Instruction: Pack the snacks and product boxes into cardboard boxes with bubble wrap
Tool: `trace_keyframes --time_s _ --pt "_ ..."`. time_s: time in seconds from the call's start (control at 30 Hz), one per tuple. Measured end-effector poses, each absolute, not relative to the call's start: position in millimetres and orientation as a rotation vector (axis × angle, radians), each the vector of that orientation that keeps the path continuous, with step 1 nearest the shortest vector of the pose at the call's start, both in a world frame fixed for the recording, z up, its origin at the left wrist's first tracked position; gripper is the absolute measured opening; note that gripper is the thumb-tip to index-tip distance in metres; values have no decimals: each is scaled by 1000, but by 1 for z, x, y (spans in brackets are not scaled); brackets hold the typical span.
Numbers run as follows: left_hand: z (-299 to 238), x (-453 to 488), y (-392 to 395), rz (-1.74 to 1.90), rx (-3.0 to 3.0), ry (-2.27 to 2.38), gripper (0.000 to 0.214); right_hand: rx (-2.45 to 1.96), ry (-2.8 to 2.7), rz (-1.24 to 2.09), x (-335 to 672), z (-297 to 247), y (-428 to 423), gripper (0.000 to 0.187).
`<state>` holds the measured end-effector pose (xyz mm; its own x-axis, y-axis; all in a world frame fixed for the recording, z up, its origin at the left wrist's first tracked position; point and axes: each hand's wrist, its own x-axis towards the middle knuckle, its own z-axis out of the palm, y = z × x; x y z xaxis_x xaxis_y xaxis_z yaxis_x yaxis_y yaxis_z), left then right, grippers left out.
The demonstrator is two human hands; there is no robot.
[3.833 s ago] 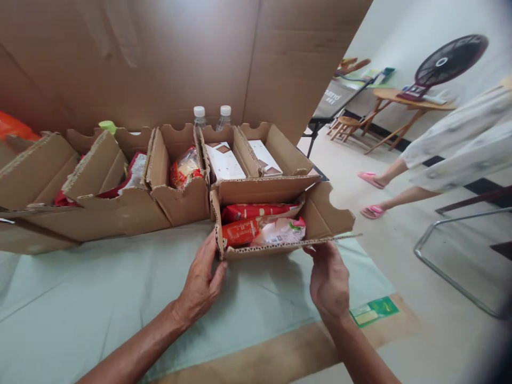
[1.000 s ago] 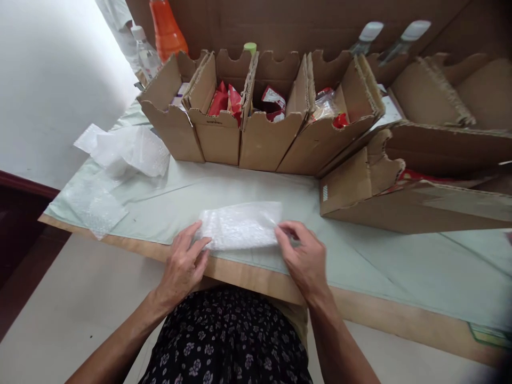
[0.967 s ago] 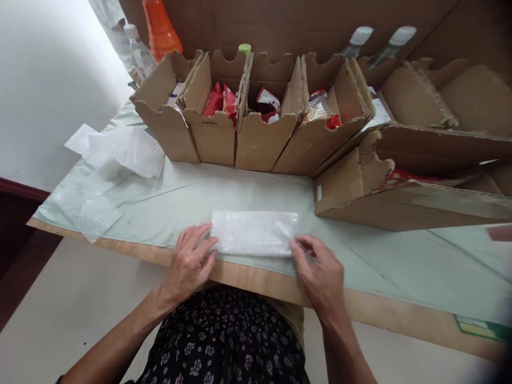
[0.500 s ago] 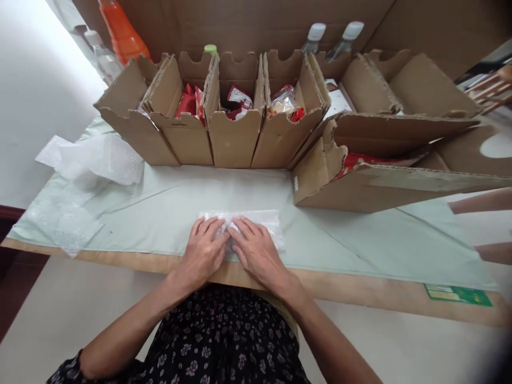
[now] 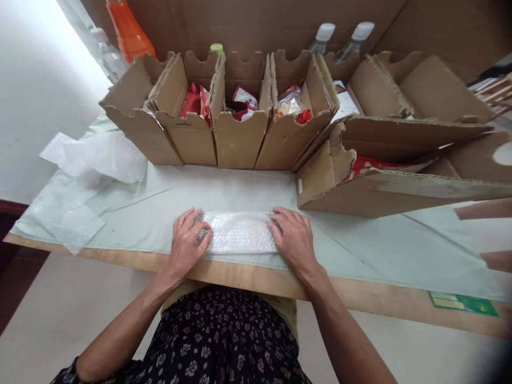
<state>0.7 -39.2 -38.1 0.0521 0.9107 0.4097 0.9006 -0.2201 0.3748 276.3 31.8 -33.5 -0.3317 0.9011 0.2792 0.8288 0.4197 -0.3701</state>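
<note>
A flat strip of bubble wrap [image 5: 242, 233] lies crosswise near the table's front edge. At its left end, my left hand [image 5: 188, 237] grips it with curved fingers and thumb. My right hand [image 5: 294, 234] grips the right end the same way, its fingers over the wrap's edge. The middle of the strip is uncovered and looks smooth. Whether anything lies inside the wrap, I cannot tell.
Open cardboard bins [image 5: 240, 141] with red packets stand in a row behind. A larger cardboard box [image 5: 360, 194] lies angled at right. Loose bubble wrap [image 5: 102, 154] is heaped at left. Bottles [image 5: 132, 37] stand behind the bins. Another person's arm [image 5: 486, 209] shows at far right.
My hands have moved apart from the middle of the bubble wrap to its two ends, baring its centre. The view has shifted slightly.
</note>
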Motion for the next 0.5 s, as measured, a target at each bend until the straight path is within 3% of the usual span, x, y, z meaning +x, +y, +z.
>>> trace_keyframes --time_s 0.17,0.3,0.4,0.5 --pt "-24 6 -41 1067 2222 1803 8 -1303 -2083 140 279 -16 19 15" --pt "-2 -7 -17 916 2237 1619 53 -1180 -2025 311 272 12 19 12" --pt "22 -23 7 638 2082 1509 25 -1204 -1949 432 264 33 34 13" --pt "64 -31 21 759 2028 1527 11 -1126 -1849 438 260 63 49 10"
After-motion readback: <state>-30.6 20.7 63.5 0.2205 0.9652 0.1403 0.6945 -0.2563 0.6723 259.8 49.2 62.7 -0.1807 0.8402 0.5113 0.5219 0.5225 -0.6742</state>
